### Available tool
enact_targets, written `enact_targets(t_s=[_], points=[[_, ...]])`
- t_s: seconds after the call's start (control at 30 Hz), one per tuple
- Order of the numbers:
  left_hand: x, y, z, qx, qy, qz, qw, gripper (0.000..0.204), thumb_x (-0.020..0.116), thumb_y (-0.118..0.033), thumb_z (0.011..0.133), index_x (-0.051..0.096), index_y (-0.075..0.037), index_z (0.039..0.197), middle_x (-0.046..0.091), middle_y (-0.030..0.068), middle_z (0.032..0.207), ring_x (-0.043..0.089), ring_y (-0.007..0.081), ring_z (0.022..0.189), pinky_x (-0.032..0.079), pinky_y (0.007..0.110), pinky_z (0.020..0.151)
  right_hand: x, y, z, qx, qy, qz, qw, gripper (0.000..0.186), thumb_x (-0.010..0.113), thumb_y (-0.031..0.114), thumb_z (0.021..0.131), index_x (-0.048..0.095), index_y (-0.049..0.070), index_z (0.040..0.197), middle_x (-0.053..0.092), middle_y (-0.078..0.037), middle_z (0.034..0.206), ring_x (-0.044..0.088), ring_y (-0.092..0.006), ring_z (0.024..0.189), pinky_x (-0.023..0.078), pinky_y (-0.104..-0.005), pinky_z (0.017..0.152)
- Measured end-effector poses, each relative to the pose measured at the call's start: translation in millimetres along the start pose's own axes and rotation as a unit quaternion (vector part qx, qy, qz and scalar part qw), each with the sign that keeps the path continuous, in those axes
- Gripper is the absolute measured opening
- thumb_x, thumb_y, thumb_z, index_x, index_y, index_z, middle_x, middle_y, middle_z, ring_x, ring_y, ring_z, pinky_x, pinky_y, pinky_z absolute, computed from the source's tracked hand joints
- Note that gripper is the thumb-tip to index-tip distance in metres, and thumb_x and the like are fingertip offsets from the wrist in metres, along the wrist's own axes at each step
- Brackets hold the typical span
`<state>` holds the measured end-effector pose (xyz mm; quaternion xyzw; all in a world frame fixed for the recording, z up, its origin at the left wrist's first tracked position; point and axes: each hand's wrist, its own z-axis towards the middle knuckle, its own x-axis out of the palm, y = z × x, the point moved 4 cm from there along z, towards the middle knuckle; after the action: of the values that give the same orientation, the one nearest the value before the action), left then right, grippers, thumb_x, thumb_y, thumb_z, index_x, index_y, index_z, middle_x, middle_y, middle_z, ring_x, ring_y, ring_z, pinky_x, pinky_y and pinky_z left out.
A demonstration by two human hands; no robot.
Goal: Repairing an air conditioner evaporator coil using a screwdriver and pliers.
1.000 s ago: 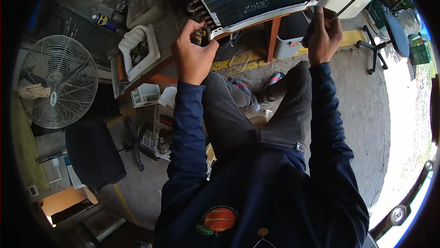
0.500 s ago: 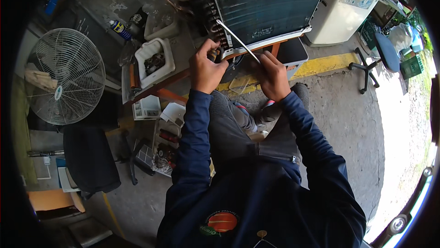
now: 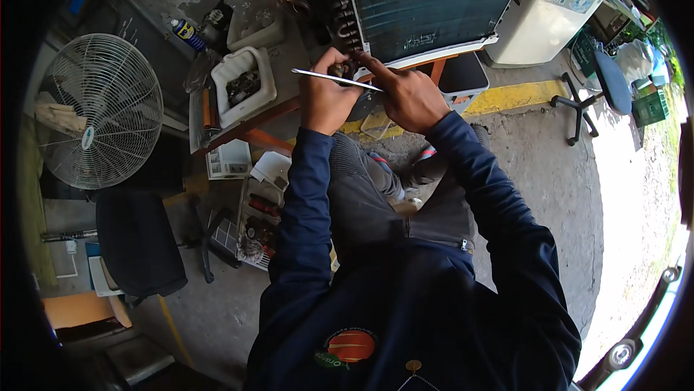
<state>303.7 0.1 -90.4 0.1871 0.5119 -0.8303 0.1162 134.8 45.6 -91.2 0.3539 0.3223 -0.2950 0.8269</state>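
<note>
My left hand is curled tight around a thin, shiny metal rod, my right hand pinching its other end, forefinger out against the finned, dark-green coil unit on the orange bench. Half a second ago the rod slanted steeply; now it lies nearly level

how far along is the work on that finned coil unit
Done: the finned coil unit sits uncovered on the orange stand, fins and end tube bends exposed. In hand: the left hand and right hand meet at its lower left corner, with a thin metal rod across them. Left: loose parts lie in the white tray, and the unit has no cover on.
</note>
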Motion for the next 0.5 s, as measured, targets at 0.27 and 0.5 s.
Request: enact_targets(t_s=[0.27,0.5], points=[[-3,4,1,-0.011,0.013,-0.012,1.0,0.038,0.082,0.001,0.069,0.065,-0.005,0.103,0.07,0.0061,0.083,0.058,0.0171,0.07,0.048,0.031,0.063,-8,-1,8,-0.004,0.12,-0.173,0.978,0.081,0.062,0.003,0.088,0.034,0.013,0.164,0.066,-0.017,0.065,0.06,-0.028,0.046,0.043,-0.0397,0.041],[-8,2,-2,-0.051,0.069,-0.031,0.996,0.036,0.078,0.006,0.077,0.065,-0.006,0.108,0.069,0.0057,0.081,0.064,0.0144,0.069,0.049,0.023,0.064,1,-15,11,-0.075,0.134,-0.18,0.972,0.07,0.058,0.009,0.097,0.032,0.007,0.162,0.062,-0.013,0.061,0.052,-0.0196,0.04,0.037,-0.0373,0.04]])
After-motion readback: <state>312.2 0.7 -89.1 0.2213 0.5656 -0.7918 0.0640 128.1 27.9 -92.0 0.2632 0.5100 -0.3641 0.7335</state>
